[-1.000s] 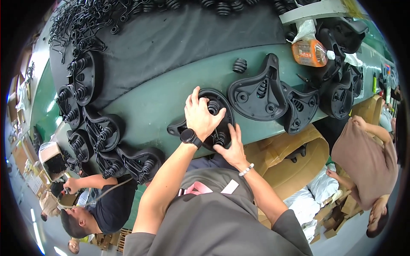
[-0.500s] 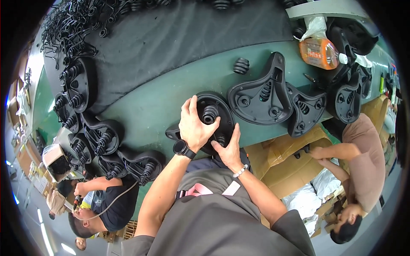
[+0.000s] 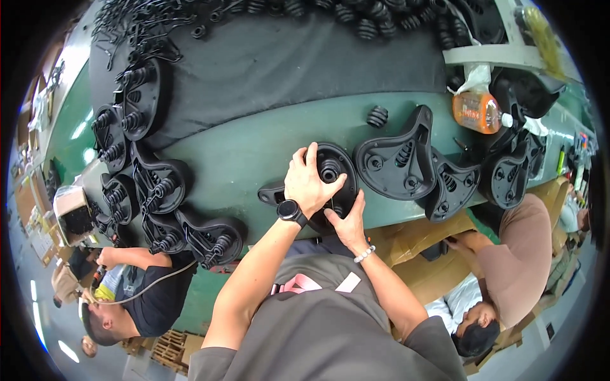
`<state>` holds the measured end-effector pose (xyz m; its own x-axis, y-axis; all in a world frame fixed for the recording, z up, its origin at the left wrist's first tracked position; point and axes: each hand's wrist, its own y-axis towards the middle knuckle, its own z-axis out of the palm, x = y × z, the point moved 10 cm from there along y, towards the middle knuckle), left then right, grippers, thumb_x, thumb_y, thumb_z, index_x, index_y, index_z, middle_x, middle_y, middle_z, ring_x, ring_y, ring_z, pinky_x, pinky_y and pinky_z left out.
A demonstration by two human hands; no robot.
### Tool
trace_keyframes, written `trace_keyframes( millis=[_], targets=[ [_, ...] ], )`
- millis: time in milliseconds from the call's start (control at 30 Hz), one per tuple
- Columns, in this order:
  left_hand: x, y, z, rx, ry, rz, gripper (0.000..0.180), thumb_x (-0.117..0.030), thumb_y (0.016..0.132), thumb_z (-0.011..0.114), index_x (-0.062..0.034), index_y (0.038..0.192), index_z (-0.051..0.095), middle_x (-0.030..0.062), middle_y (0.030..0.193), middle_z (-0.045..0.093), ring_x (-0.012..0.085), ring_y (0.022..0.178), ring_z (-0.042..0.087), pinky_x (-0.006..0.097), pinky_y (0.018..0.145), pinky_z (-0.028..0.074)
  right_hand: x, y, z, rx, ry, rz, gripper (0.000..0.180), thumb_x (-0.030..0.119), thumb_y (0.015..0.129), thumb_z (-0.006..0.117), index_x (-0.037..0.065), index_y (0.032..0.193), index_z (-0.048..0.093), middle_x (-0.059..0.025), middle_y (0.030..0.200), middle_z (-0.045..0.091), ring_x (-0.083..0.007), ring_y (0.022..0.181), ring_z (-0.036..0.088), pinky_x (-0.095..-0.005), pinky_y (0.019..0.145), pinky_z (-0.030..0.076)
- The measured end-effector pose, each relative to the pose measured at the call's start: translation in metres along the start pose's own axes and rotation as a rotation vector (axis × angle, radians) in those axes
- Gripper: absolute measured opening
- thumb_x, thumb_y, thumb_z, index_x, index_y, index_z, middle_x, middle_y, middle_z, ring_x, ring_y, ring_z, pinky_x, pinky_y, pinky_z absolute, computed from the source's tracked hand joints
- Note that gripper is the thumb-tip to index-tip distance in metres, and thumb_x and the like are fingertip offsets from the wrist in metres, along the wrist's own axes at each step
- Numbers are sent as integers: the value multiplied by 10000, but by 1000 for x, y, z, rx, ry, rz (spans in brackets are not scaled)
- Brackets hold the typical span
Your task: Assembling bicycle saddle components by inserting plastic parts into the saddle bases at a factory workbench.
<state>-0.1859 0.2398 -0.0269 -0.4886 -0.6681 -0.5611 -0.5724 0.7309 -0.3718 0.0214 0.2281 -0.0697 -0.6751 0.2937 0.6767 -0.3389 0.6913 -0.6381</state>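
A black bicycle saddle [image 3: 346,164] lies underside up on the green table in front of me, its nose pointing left. Two ribbed black spring sleeves stand on it, a far one [image 3: 329,171] and a near one partly hidden by my fingers. My left hand [image 3: 310,185] grips the saddle across its middle, thumb against the far sleeve. Thumb and fingers of my right hand [image 3: 348,226] close round the saddle's near edge by the other sleeve. Just right of it lie more upturned saddles [image 3: 389,174] without sleeves. One loose ribbed sleeve [image 3: 377,117] rests beyond them.
Finished-looking saddles with sleeves and metal rails [image 3: 159,184] crowd the left. Metal rails [image 3: 136,28] and sleeves [image 3: 375,22] are heaped on a black sheet [image 3: 279,70]. An orange liquid bottle [image 3: 476,113] stands far right. Co-workers work at left and right, beside a cardboard box [image 3: 413,244].
The view has shifted, so the table's things appear lower and further right. My hands keep their hold on the saddle. The person at right has bent closer to the box.
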Motion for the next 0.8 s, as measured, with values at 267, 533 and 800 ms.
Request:
trace_keyframes(
  millis=[267,533,800],
  targets=[
    [59,-90,-67,-434,-253,-12,918,-430,722,889,72,1371,475,264,1355,537,421,1274,498,495,1096,400,-6,27,-6,59,84,1,1312,393,699,937,-119,1570,100,-309,1583,291,-365,1471,345,-412,1216,298],
    [161,-158,80,107,-1211,-712,955,-457,879,804,81,1506,326,222,1399,564,258,1272,549,367,1105,423,11,30,1,114,84,-10,1238,305,759,907,-88,1586,73,-272,1525,416,-321,1391,454,-381,1177,349],
    [128,-116,45,-236,-1235,-535,474,-215,774,884,43,1111,673,129,1091,732,225,963,694,374,896,548,16,-18,31,-104,309,-42,834,164,833,852,-53,1468,357,-180,1368,575,-268,1205,587,-389,1081,459]
  ],
)
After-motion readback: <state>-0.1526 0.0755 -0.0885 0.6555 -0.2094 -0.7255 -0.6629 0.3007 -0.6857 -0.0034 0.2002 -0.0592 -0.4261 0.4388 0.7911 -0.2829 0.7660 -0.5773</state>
